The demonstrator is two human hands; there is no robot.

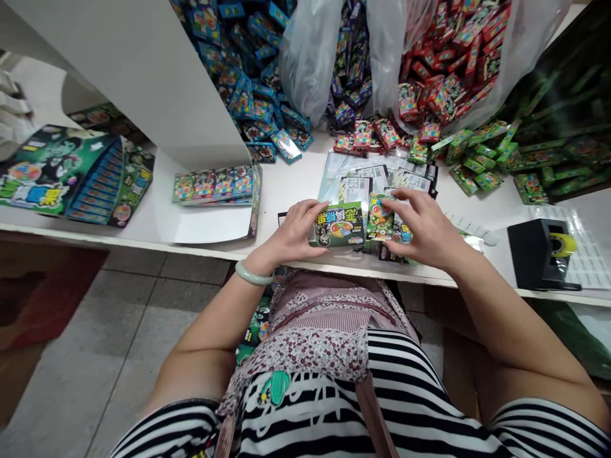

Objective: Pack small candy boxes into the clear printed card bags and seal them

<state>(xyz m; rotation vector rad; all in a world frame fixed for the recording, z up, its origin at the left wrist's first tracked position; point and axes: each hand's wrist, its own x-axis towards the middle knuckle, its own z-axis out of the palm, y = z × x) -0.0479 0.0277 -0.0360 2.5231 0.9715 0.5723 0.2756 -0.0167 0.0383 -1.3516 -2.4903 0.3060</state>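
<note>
My left hand (294, 230) grips the left end of a green display carton (338, 225) standing at the front edge of the white table (296, 184). A pale bangle sits on that wrist. My right hand (424, 228) is curled over small candy packs (380, 218) at the carton's right end, fingers pinching a green one. Clear flat bags with printed labels (363, 175) lie just behind the carton.
Heaps of small packs lie at the back: blue (248, 76), purple in a plastic bag (351, 63), red (449, 63), green (477, 159). An open white box (214, 187) holds a row of packs. Printed green cartons (62, 172) lie left. A black tape dispenser (541, 254) stands right.
</note>
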